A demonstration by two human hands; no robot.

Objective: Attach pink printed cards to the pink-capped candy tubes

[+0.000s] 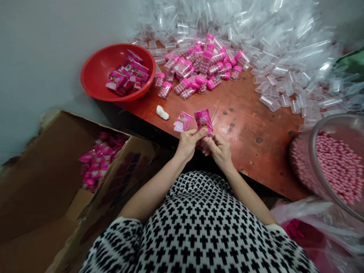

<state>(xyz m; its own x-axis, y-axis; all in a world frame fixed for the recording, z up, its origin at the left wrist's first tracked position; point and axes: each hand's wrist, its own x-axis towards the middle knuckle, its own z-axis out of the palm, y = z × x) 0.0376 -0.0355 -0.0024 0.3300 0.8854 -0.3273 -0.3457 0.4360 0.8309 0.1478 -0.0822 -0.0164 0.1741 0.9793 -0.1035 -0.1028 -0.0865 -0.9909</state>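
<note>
I see the left hand (188, 142) and right hand (217, 148) pressed together at the table (241, 125) edge, both pinching one pink packet (203, 120) standing above the fingertips. A second packet (182, 121) lies just left. One red bowl (99, 70) holds more.
</note>
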